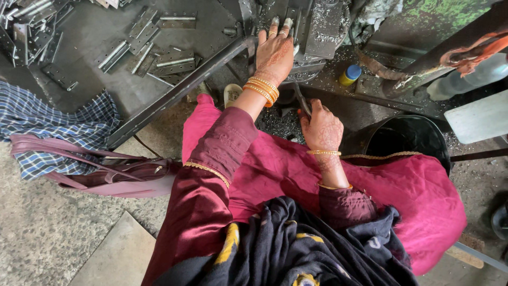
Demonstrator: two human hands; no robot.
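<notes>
My left hand [274, 53] reaches forward onto the grey metal machine [317, 32], its fingers spread on small metal parts at the machine's bed. Orange bangles ring that wrist. My right hand [321, 127] sits lower, closed around a thin dark metal lever [300, 100] that rises toward the machine. Fine metal shavings [278, 124] lie under it. Pink cloth covers my lap.
Several flat metal hinges [169, 58] lie on the dark work table [95, 37] at the upper left. A black bucket [407, 137] stands to the right, a yellow bottle with a blue cap [349, 75] behind it. A maroon bag [106, 172] on checked cloth [47, 116] lies left.
</notes>
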